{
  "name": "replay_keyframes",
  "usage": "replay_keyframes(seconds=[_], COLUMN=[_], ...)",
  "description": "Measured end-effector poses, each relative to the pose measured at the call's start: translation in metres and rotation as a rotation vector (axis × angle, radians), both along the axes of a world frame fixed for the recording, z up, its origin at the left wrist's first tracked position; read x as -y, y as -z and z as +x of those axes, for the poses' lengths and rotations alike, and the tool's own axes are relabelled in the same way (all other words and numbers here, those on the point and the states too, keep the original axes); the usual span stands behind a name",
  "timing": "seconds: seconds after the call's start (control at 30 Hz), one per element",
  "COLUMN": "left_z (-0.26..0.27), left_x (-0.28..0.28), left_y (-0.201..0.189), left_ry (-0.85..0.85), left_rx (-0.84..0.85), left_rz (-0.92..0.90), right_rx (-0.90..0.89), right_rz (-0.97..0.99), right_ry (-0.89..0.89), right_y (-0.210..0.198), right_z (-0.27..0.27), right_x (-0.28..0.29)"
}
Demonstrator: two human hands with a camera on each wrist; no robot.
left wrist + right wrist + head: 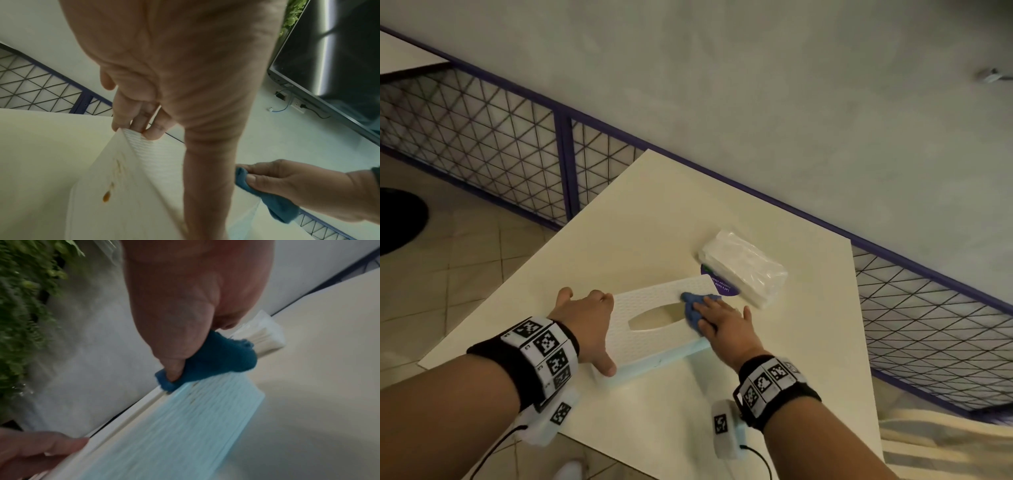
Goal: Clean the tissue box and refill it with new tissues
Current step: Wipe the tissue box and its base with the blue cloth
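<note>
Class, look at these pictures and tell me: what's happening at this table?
A person is cleaning a white tissue box on the table. The left hand grips one end; the right hand presses a blue cloth on its top. A wrapped pack of tissues lies beside it, not yet loaded.

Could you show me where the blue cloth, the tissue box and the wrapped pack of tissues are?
blue cloth [691, 306]: head view, on its bunched far end.
tissue box [643, 303]: head view, on its textured white lid.
pack of tissues [746, 267]: head view, on its clear-wrapped top.
</note>
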State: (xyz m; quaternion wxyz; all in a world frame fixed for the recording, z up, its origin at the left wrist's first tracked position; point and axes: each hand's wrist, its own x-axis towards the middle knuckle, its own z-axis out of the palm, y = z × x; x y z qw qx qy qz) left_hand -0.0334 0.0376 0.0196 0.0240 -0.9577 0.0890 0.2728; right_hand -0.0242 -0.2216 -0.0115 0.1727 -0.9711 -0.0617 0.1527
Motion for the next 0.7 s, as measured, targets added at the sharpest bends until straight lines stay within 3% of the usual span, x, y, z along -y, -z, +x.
replay_keyframes(seconds=[0.07, 0.23, 0.43, 0.6, 0.7], left_z=[0.000, 0.001, 0.002, 0.003, 0.002], left_x=[0.000, 0.000, -0.002, -0.001, -0.001], left_y=[0.002, 0.005, 0.006, 0.006, 0.005], left_ry=[-0.003, -0.001, 0.013, 0.002, 0.000], left_rx=[0.014, 0.042, 0.049, 0.050, 0.051], left_rz=[-0.011, -0.029, -0.053, -0.058, -0.062], right_rx=[-0.002, -0.040, -0.100, -0.075, -0.079], right_rz=[-0.042, -0.081, -0.265, -0.255, -0.211], right_ry=[0.043, -0.041, 0.115, -0.134, -0.246], right_y=[0.001, 0.001, 0.001, 0.005, 0.005], right_z=[0.007, 0.011, 0.061, 0.038, 0.036], right_x=[-0.010, -0.034, -0.027, -0.079, -0.077])
